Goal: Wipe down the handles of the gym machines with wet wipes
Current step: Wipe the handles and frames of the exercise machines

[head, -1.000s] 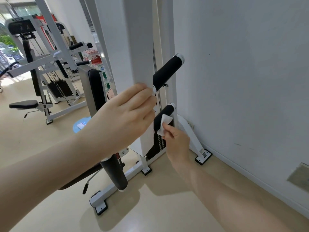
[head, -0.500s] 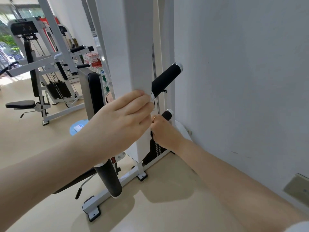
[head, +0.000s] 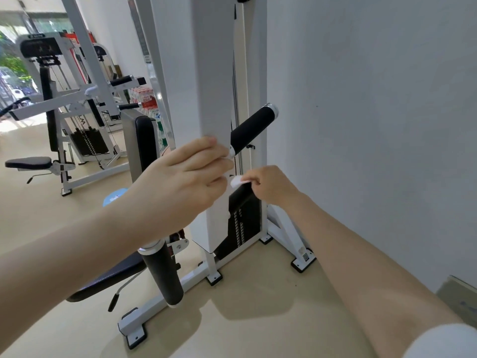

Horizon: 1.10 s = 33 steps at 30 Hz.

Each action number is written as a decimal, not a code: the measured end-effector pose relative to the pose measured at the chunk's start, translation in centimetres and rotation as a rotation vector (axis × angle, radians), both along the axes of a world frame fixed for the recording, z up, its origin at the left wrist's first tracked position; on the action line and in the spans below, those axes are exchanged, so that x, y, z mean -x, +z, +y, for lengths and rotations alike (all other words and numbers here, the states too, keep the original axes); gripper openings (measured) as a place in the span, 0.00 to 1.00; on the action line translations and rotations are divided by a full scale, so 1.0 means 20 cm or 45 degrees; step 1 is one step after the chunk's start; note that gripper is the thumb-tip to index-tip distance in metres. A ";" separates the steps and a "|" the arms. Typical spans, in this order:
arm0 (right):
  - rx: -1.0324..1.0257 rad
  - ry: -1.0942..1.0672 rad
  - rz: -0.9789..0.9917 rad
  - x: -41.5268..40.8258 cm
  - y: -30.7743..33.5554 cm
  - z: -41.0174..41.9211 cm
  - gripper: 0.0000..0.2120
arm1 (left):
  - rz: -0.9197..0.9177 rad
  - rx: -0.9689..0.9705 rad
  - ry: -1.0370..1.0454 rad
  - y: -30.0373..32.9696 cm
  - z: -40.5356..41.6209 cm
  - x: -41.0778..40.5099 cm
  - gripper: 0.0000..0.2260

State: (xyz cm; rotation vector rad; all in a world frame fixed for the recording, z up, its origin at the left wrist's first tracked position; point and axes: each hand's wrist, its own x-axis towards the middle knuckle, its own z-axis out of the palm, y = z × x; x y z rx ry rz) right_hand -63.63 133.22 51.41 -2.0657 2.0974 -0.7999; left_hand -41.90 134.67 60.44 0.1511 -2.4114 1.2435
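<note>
The right hand (head: pixel 271 186) pinches a small white wet wipe (head: pixel 237 181) between its fingertips, pressing it on the upper end of the lower black handle (head: pixel 241 196), close by the white wall (head: pixel 374 125). The left hand (head: pixel 180 182) has its grip closed around the edge of the machine's white column (head: pixel 214 73) (its fingers curl round the front corner). A second black handle (head: pixel 251 130) slants up just above both hands.
</note>
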 end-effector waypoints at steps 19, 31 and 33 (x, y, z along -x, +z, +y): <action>1.037 -0.024 0.014 -0.24 0.16 0.18 0.16 | 0.059 0.007 -0.007 0.01 -0.04 -0.04 0.23; 1.066 -0.236 -0.109 -0.21 0.15 0.14 0.18 | 0.501 0.060 0.012 -0.03 -0.05 -0.03 0.15; 1.075 -0.349 -0.215 -0.18 0.21 0.11 0.21 | 0.546 -0.055 0.063 -0.02 -0.05 -0.03 0.20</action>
